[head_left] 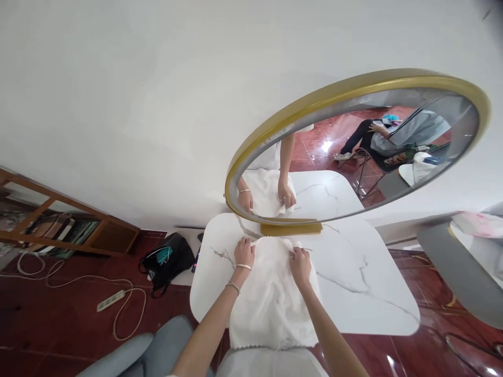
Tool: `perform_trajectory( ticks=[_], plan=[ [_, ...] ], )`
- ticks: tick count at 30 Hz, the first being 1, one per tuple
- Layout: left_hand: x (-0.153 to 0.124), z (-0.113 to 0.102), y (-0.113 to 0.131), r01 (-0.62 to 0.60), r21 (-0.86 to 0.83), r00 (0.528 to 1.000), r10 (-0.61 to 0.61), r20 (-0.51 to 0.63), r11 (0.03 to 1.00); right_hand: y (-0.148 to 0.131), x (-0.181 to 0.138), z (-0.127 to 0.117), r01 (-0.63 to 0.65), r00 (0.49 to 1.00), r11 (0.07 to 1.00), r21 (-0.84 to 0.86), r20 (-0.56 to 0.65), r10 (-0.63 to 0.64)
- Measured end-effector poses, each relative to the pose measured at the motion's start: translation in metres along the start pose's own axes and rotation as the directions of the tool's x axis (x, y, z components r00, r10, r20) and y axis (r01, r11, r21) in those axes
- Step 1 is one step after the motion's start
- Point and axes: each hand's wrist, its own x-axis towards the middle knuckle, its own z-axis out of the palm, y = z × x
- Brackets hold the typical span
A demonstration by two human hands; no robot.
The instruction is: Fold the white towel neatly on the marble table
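A white cloth [275,293] with a scalloped edge lies over the front of the white marble-patterned table [353,272], its near end hanging past the table's edge towards my lap. My left hand [244,253] is at the far left corner of the cloth, fingers curled over its edge. At the far right corner, my right hand [300,264] pinches the fabric, and a bit of the edge is bunched there. Soft wrinkles run across the cloth between my two hands. The undersides of my fingers are hidden.
A round gold-framed mirror [356,86] stands on its gold base [291,229] at the table's back, reflecting my hands and a seated person. Left on the floor are a black bag [173,259], a power strip [111,301] and cables. Another table [459,267] stands at right.
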Motion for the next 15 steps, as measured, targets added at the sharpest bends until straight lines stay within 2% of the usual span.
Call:
perform_trajectory(
  ticks=[4,8,10,12,15],
  plan=[
    [-0.018,-0.006,0.000,0.041,-0.177,0.990,-0.064,-0.126,0.983,-0.015,0.002,-0.010,0.018,0.999,0.999,0.045,-0.032,-0.017],
    [-0.006,-0.013,0.005,0.082,-0.388,0.931,-0.209,-0.299,0.918,-0.039,0.012,-0.013,0.069,0.994,0.992,0.105,-0.094,-0.060],
    [0.011,-0.016,0.008,0.100,-0.483,0.889,-0.296,-0.350,0.870,-0.051,0.021,-0.009,0.197,0.978,0.976,0.089,-0.093,-0.189],
    [0.030,-0.017,0.010,0.107,-0.574,0.863,-0.363,-0.352,0.812,-0.060,0.032,-0.003,0.364,0.931,0.930,0.056,-0.049,-0.362],
    [0.051,-0.014,0.013,0.111,-0.701,0.877,-0.401,-0.264,0.705,-0.065,0.052,0.008,0.528,0.846,0.849,0.029,0.066,-0.528]
  ],
)
